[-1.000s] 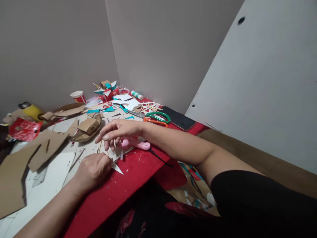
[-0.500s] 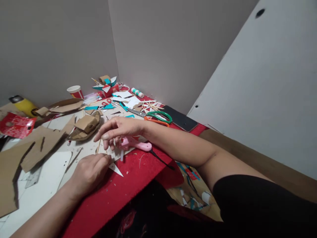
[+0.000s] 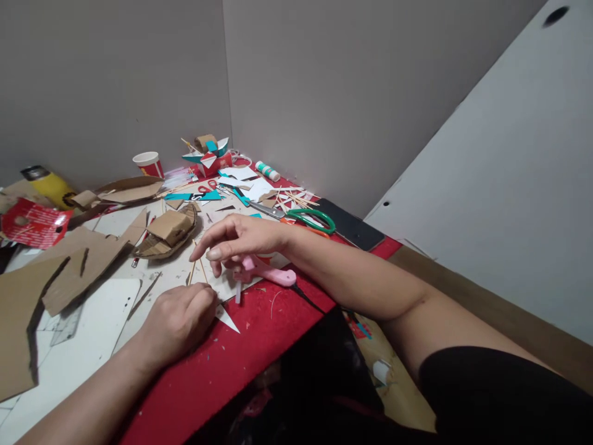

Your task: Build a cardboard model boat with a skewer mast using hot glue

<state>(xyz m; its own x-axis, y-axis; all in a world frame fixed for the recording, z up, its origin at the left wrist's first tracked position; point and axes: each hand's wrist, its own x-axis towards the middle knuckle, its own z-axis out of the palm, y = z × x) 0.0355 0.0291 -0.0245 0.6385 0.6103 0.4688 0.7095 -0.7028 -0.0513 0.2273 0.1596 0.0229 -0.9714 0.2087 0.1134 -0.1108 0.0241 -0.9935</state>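
My left hand (image 3: 185,315) rests closed at the table's near edge, at the lower ends of two thin wooden sticks (image 3: 201,270) that lean together into a peak; its fingertips are partly hidden. Over the sticks hovers my right hand (image 3: 236,241), fingers loosely bent and apart, the index fingertip close to one stick. Below that hand lies a pink hot glue gun (image 3: 275,275), its clear glue stick showing and its front part covered by the fingers. A small cardboard boat (image 3: 169,227) sits just beyond. A white paper triangle (image 3: 228,319) pokes out beside my left hand.
Green-and-orange-handled scissors (image 3: 312,217) and a black phone (image 3: 356,230) lie behind my right forearm. Cut cardboard (image 3: 88,259) covers the left side. Farther back are a paper cup (image 3: 149,164), a yellow bottle (image 3: 52,188), a blue paper boat (image 3: 206,152) and loose sticks (image 3: 296,199).
The view has swung slightly left, so everything sits farther right in the picture. More of the leaning sticks shows between my hands. Both hands keep nearly the same pose.
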